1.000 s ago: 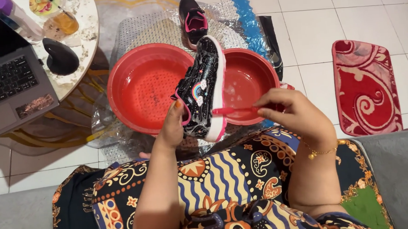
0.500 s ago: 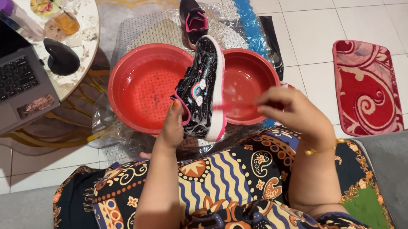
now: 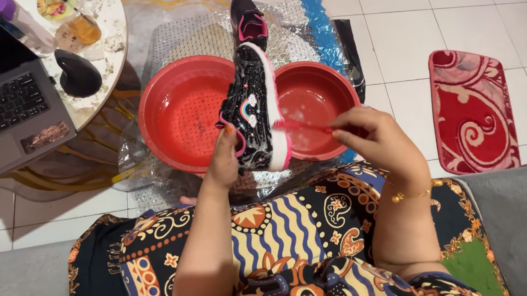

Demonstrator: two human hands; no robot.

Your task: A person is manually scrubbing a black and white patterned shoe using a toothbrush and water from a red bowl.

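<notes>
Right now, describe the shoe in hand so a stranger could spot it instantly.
Two red basins sit on the tiled floor. Above where they meet, the left hand holds up a black shoe. Unlike the other shoe lying beyond, it shows a rainbow patch and pink-edged white sole.

Both forearms are bare — no sleeves reach the wrists. A thin gold bracelet (image 3: 410, 195) with small beads circles the right wrist. Over the lap lies a dark patterned garment (image 3: 293, 237) — navy ground, orange and cream floral medallions, wavy blue-and-cream stripes, a green patch at one edge.
</notes>
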